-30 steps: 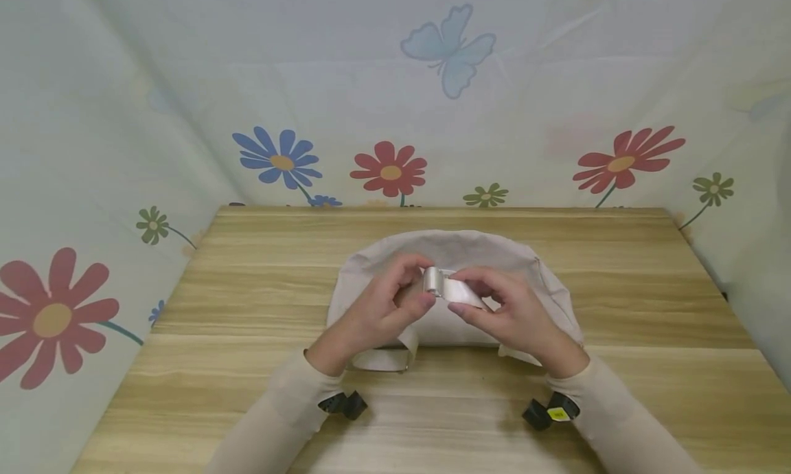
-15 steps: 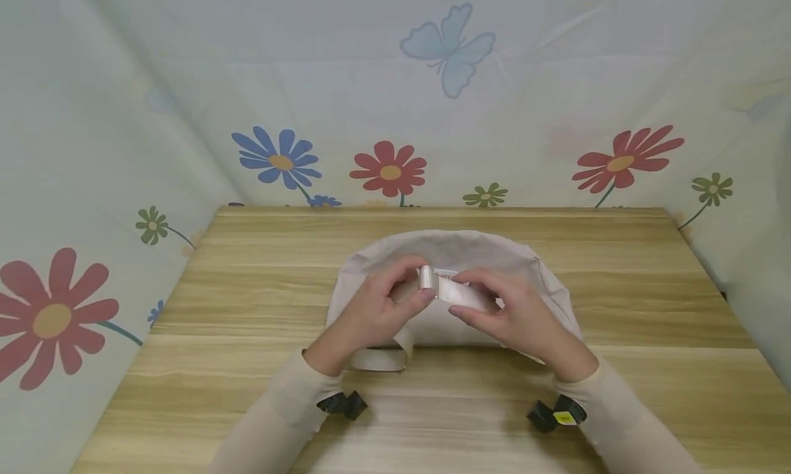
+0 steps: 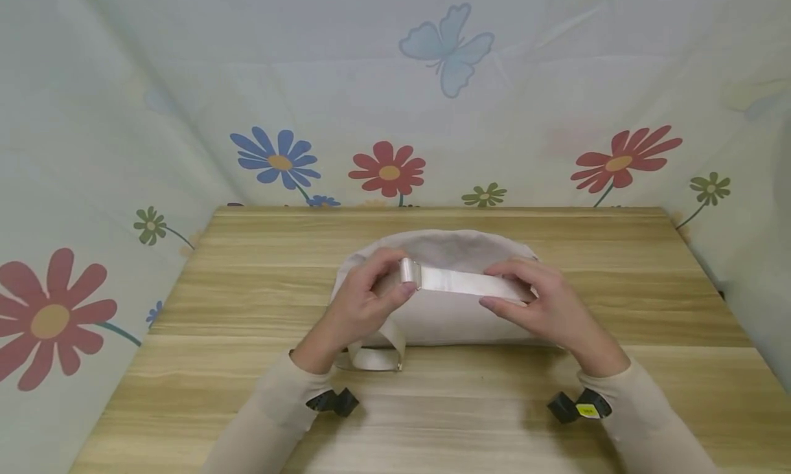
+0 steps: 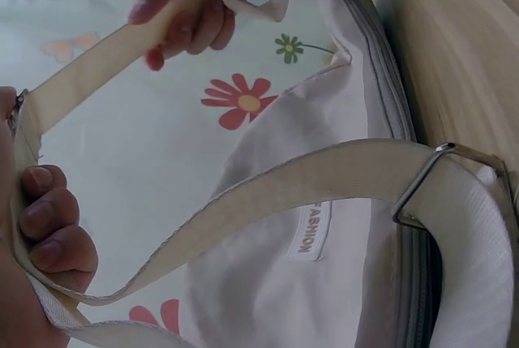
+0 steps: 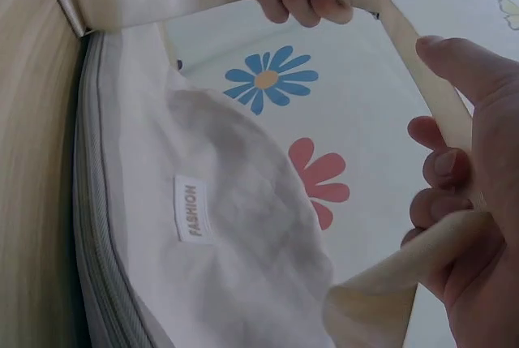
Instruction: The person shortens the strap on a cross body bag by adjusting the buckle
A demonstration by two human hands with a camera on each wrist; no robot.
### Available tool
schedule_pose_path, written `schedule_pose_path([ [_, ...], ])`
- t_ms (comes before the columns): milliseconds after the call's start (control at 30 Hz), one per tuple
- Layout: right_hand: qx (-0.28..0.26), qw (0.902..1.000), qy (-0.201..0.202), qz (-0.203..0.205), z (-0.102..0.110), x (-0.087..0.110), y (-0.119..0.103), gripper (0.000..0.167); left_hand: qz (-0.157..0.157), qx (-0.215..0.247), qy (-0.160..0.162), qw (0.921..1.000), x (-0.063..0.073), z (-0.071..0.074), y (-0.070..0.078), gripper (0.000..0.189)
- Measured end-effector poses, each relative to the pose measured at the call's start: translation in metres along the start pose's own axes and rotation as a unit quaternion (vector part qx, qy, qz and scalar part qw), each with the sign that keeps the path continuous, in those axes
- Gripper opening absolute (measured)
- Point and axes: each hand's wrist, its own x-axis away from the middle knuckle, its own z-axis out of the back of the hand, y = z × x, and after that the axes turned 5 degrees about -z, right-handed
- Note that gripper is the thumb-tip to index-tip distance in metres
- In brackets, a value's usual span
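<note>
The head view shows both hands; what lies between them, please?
In the head view, a cream strap with a metal slider runs from left hand to right hand.

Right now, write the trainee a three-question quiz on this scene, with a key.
1. What does the right hand hold?
A. The zipper
B. The strap
C. The tabletop
2. True or false: the label reads SPORT.
3. Fill in: the metal slider on the stretch between the hands sits beside the ____ hand.

Key: 1. B. 2. False; the label on the bag reads FASHION. 3. Left; the left hand grips the strap there.
</note>
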Motion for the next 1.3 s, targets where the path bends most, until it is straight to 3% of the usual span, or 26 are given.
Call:
schedule_pose_path([
  [200, -0.014, 0.9994, -0.026, -0.019, -0.002, -0.004, -0.008, 0.044, -0.030, 0.030, 0.007, 0.9991, -0.001, -0.004, -0.002, 0.041],
  [400, -0.051, 0.9957, -0.075, -0.017, -0.013, -0.012, -0.013, 0.043, -0.022, 0.041, -0.002, 0.9989, -0.003, -0.011, -0.001, 0.048],
  [567, -0.052, 0.9966, -0.064, 0.000, -0.019, -0.014, -0.018, 0.037, -0.030, 0.051, 0.001, 0.9982, -0.004, -0.015, -0.003, 0.051],
  [700, -0.058, 0.9964, -0.059, -0.014, -0.023, -0.014, -0.020, 0.034, -0.033, 0.083, -0.014, 0.9959, -0.005, -0.018, -0.006, 0.050],
  [967, -0.063, 0.9965, -0.055, 0.005, -0.029, -0.015, -0.020, 0.037, -0.008, 0.113, -0.052, 0.9922, -0.003, -0.025, -0.008, 0.057],
  [1167, -0.006, 0.9971, -0.054, 0.054, -0.029, -0.017, -0.024, 0.030, 0.057, 0.093, -0.077, 0.9911, -0.001, -0.028, -0.003, 0.039],
  [1300, 0.035, 0.9948, -0.053, 0.080, -0.030, -0.017, -0.026, 0.031, 0.066, 0.069, -0.079, 0.9922, -0.003, -0.032, 0.000, 0.041],
])
